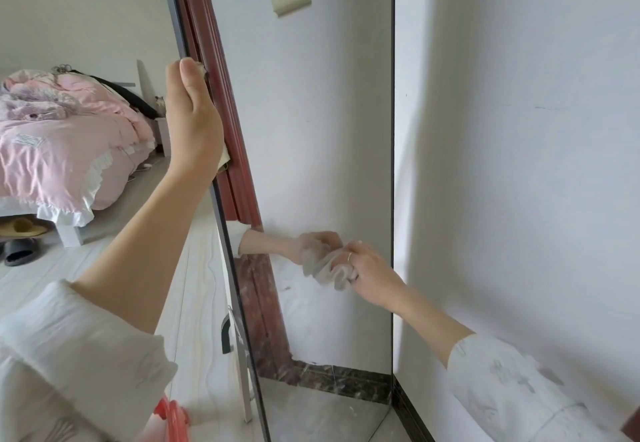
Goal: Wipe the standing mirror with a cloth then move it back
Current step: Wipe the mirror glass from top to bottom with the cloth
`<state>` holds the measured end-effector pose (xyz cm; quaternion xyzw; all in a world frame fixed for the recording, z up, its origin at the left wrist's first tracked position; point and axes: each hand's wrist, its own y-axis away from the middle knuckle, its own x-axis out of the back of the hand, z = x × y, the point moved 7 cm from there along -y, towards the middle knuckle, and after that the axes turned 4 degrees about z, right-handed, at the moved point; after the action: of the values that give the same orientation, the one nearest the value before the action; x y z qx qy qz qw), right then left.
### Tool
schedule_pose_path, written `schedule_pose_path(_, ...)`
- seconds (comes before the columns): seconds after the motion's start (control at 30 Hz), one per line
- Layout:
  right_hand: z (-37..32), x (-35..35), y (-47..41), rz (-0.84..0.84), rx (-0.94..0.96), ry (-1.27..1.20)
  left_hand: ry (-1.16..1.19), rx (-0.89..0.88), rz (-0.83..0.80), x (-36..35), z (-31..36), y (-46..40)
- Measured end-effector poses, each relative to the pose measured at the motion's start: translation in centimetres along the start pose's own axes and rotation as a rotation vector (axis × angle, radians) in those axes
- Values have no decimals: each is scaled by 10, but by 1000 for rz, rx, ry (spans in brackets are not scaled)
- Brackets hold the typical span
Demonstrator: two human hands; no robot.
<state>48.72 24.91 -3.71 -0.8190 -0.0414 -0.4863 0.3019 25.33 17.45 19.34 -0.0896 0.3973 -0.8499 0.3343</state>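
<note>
The right grip (367,268) is curled around a bunched grey cloth (329,270) and presses it on the mirror (325,151), low down on the glass. A ring shows on one finger. The cloth sits on the left of this grip, between it and the glass. In the mirror you can see a copy of the hand and cloth, touching the real ones.

The left grip (192,119) is higher up, on the left edge of the mirror. Its thumb lies flat on the front, and its fingers go round the back of the dark frame.

The mirror stands upright on the floor (194,303), tilted a little. A white wall (519,164) is just right of the mirror. A bed (59,151) with pink covers is well left of the mirror, with a slipper (19,251) beside it. Something red (173,417) is near the mirror's foot.
</note>
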Motion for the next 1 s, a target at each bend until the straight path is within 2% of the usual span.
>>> schedule_pose_path(0.1, -1, 48, -28, 260, -183, -293, 38, 25, -46, 0, -3, 10)
schedule_pose_path(0.17, -10, 79, -53, 403, -204, -474, 26, 56, -73, 0, -7, 16)
schedule_pose_path(0.27, -34, 107, -82, 515, -137, -454, 18, 42, -83, 0, -10, 23)
schedule_pose_path(0.37, -54, 98, -79, 530, -25, -334, 54, 77, -71, 3, -16, 28)
schedule_pose_path(0.53, -71, 35, -16, 461, 191, -162, 34, 148, -113, 2, -34, 35)
schedule_pose_path(0.67, -66, -4, 16, 221, 304, -37, 28, 146, -157, 2, -29, 38)
schedule_pose_path(0.8, -49, -21, 16, -81, 298, 180, -9, 150, -171, 2, -26, 39)
schedule_pose_path(0.87, -41, -7, 3, -19, 164, 53, 4, 155, -180, 2, -27, 39)
schedule_pose_path(0.93, -35, 23, -14, 192, -53, -227, 33, 170, -196, 1, -33, 39)
schedule_pose_path(1.0, -35, 52, -33, 376, -184, -459, 41, 184, -202, 1, -33, 40)
